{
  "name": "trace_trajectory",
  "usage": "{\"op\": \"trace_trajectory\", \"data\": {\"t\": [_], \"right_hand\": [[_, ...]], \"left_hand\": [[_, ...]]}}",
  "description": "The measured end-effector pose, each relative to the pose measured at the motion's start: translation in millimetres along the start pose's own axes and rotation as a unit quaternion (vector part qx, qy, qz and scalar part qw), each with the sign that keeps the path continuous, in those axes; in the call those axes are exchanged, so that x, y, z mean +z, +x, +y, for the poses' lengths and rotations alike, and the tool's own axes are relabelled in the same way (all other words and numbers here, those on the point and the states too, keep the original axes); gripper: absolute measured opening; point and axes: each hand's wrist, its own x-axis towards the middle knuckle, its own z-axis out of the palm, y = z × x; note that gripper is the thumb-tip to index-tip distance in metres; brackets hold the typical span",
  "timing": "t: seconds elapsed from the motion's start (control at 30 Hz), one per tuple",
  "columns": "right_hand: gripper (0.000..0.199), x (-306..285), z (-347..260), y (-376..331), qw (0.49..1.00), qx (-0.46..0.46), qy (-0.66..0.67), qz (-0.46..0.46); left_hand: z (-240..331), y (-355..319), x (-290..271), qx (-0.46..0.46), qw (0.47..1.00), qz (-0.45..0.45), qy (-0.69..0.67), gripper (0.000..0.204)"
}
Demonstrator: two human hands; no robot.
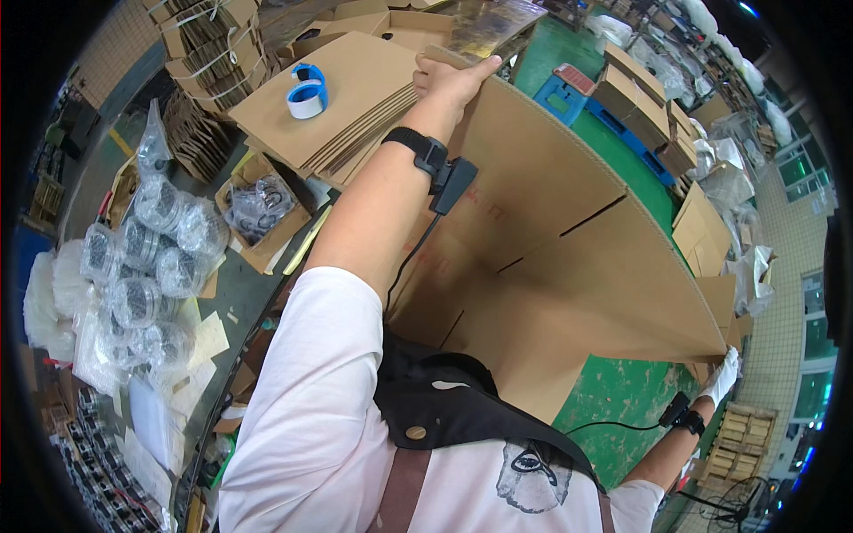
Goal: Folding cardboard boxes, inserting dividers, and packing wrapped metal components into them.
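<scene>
A large brown cardboard box, unfolded into a wide sheet with slots and creases, is spread in front of my body. My left hand is closed over its upper far edge, the thumb along the rim. At the far right corner, my right hand, in a white glove, grips the same cardboard; its fingers are partly hidden. Left of the sheet, a blue tape dispenser rests on a stack of flat cardboard.
At the left, a dark table bears bubble-wrapped round parts and a small open carton. Strapped cardboard bundles stand behind it. Beyond the sheet are a blue stool, a blue pallet and the green floor.
</scene>
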Motion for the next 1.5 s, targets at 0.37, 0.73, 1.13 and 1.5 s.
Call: {"op": "trace_trajectory", "data": {"t": [0.37,0.73,1.13,1.5], "right_hand": [[0.058,2,-22,-33,0.870,-0.314,-0.323,0.200],[0.109,138,-57,-142,0.945,-0.132,-0.173,0.244],[0.071,102,-147,-83,0.625,-0.113,-0.487,-0.599],[0.058,103,-149,-73,0.736,-0.142,-0.549,-0.369]], "left_hand": [[15,-55,16,0.458,0.779,0.147,0.403,0.081],[75,-49,-2,0.239,0.712,-0.454,0.479,0.068],[-49,-42,62,0.110,0.991,-0.049,-0.055,0.086],[-45,-44,10,-0.081,0.967,-0.234,-0.068,0.033]]}}
